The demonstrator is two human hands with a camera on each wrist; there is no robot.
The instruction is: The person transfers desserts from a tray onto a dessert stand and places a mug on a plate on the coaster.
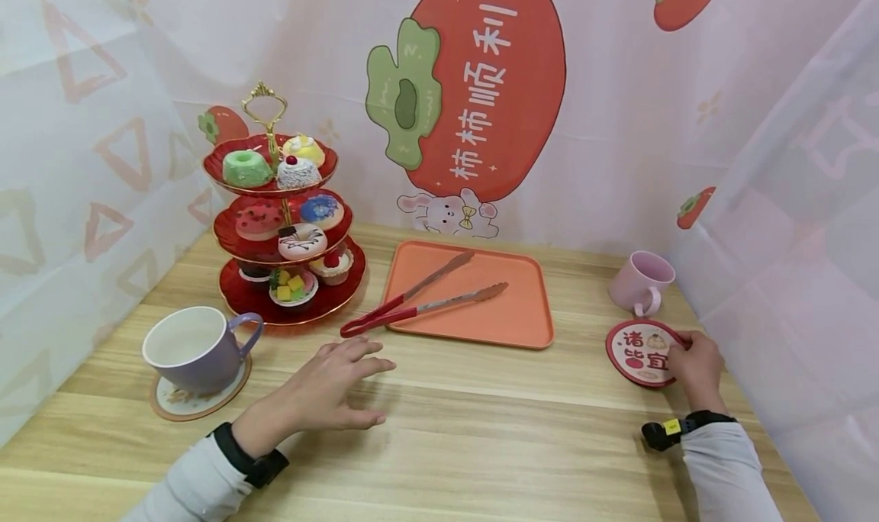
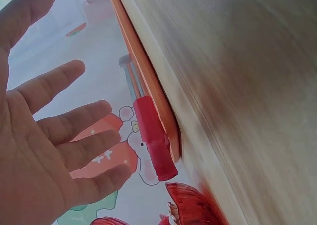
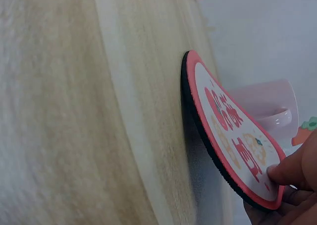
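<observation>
My right hand [image 1: 697, 362] pinches the right edge of a round red-rimmed coaster [image 1: 635, 354], thumb on its printed face. In the right wrist view the coaster [image 3: 233, 140] is tilted, its near edge lifted off the table. Just behind it stands a pink mug [image 1: 639, 278]. My left hand [image 1: 330, 392] hovers over the table with fingers spread and holds nothing. Nearest to it are the red-handled tongs [image 1: 384, 317], lying spread across an orange tray [image 1: 508, 323], handles past its left edge; the left wrist view shows the tongs' handle [image 2: 153, 140] beyond the fingers.
At the back left rises a three-tier red stand [image 1: 233, 297] with several cakes and tarts. A large purple cup [image 1: 199, 354] sits on a round coaster [image 1: 165, 407] at the left. Printed cloth walls [image 1: 604, 125] enclose the wooden table [image 1: 494, 446] at the back and sides.
</observation>
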